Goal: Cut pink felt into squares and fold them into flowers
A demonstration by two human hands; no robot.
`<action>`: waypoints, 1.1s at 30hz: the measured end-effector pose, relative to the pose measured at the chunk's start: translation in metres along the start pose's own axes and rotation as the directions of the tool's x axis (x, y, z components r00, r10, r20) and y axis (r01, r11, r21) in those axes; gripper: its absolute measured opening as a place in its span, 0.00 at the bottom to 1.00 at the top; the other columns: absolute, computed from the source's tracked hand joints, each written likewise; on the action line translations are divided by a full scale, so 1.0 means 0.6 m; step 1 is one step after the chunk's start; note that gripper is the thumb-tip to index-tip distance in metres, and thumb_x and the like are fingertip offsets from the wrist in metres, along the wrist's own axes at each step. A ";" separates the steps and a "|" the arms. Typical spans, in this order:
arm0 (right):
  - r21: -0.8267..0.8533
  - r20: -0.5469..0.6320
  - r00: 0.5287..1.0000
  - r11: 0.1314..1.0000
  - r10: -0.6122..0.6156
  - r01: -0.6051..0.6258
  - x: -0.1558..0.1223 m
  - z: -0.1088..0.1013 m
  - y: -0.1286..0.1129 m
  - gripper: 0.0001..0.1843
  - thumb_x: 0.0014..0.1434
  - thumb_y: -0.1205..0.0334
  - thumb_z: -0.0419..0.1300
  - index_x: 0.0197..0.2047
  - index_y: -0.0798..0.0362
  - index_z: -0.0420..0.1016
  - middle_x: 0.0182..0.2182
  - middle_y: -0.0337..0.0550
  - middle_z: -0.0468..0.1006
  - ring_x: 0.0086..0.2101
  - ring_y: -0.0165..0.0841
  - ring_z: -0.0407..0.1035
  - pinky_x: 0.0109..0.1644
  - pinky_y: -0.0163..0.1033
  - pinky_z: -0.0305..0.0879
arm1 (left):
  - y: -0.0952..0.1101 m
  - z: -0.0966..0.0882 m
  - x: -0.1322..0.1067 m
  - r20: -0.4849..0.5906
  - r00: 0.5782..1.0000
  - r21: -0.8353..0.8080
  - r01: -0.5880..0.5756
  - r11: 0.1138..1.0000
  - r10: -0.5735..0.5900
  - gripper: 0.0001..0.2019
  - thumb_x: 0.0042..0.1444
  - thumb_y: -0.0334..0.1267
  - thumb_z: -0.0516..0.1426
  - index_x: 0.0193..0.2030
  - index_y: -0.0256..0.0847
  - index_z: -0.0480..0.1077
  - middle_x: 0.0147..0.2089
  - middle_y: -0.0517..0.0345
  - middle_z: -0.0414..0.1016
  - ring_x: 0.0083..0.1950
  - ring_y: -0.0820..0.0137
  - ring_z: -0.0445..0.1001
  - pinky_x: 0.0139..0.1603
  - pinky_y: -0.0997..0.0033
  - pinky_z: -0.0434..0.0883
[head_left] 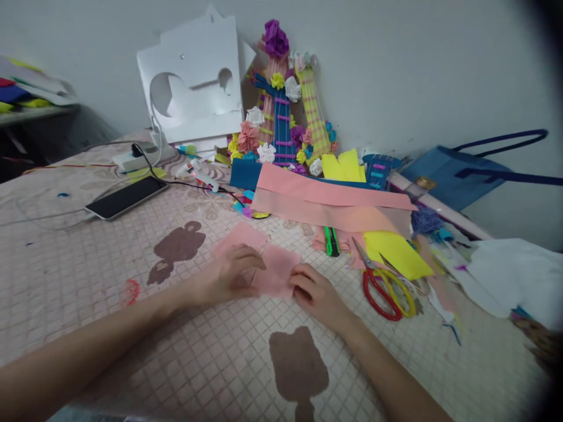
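A small pink paper square (278,271) lies between my hands over the table. My right hand (317,295) has its fingers curled and pinches the square's right edge. At the left edge, my left hand (233,272) is open, its thumb low and its bent fingers above, with a gap between them. Just beyond the left hand, a second pink paper piece (244,234) rests on the tabletop. To the right of my right hand are red-handled scissors (382,296), overlapping a yellow-handled pair (402,299). A green box cutter (331,241) lies farther back.
Long pink paper strips (334,196) and folded yellow paper (396,253) lie behind. A white glue gun (200,177), phone (127,198) and power strip (141,158) with cords sit at back left. Paper-flower decorations (281,111) and white foam board (197,76) lean on the wall.
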State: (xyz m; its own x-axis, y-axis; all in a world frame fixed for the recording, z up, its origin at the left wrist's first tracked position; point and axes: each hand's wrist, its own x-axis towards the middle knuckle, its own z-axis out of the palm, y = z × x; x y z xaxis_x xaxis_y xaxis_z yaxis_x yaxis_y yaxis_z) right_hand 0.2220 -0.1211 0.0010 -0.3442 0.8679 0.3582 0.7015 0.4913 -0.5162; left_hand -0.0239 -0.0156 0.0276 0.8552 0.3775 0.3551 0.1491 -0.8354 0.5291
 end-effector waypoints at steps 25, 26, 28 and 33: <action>0.199 0.139 0.963 0.946 0.232 -0.257 0.000 -0.008 -0.033 0.06 0.60 0.70 0.55 0.35 0.51 0.70 0.34 0.40 0.70 0.35 0.30 0.67 0.37 0.36 0.64 | 0.001 0.035 0.005 0.115 0.992 -0.287 0.076 0.955 -0.044 0.03 0.57 0.32 0.56 0.33 0.37 0.69 0.38 0.53 0.74 0.40 0.71 0.71 0.43 0.71 0.67; 0.199 0.125 0.959 0.941 0.253 -0.274 0.003 -0.006 -0.036 0.06 0.59 0.70 0.55 0.34 0.51 0.70 0.33 0.39 0.69 0.34 0.30 0.66 0.36 0.35 0.63 | 0.003 0.036 0.008 0.115 0.990 -0.285 0.115 0.951 -0.085 0.03 0.57 0.33 0.56 0.33 0.36 0.69 0.36 0.54 0.73 0.38 0.72 0.71 0.41 0.72 0.66; 0.183 0.101 0.955 0.938 0.280 -0.294 0.005 0.000 -0.042 0.06 0.59 0.71 0.55 0.32 0.51 0.70 0.31 0.39 0.68 0.32 0.30 0.65 0.34 0.35 0.61 | 0.008 0.039 0.016 0.113 0.980 -0.251 0.188 0.950 -0.164 0.04 0.56 0.32 0.56 0.32 0.36 0.70 0.32 0.58 0.72 0.33 0.74 0.68 0.35 0.74 0.65; 0.139 0.041 0.951 0.941 0.307 -0.310 0.005 0.011 -0.047 0.05 0.58 0.68 0.56 0.31 0.51 0.69 0.31 0.40 0.68 0.31 0.30 0.64 0.32 0.35 0.60 | 0.020 0.048 0.030 0.090 0.970 -0.150 0.237 0.960 -0.226 0.03 0.51 0.30 0.58 0.27 0.36 0.69 0.28 0.60 0.68 0.29 0.75 0.65 0.29 0.76 0.61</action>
State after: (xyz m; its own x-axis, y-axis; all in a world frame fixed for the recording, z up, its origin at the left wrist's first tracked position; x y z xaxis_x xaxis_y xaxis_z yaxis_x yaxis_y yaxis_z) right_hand 0.1970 -0.1318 0.0118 -0.1376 0.9791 0.1499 0.6800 0.2034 -0.7045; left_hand 0.0078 -0.0303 0.0183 0.8406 0.5189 0.1556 0.2719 -0.6525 0.7073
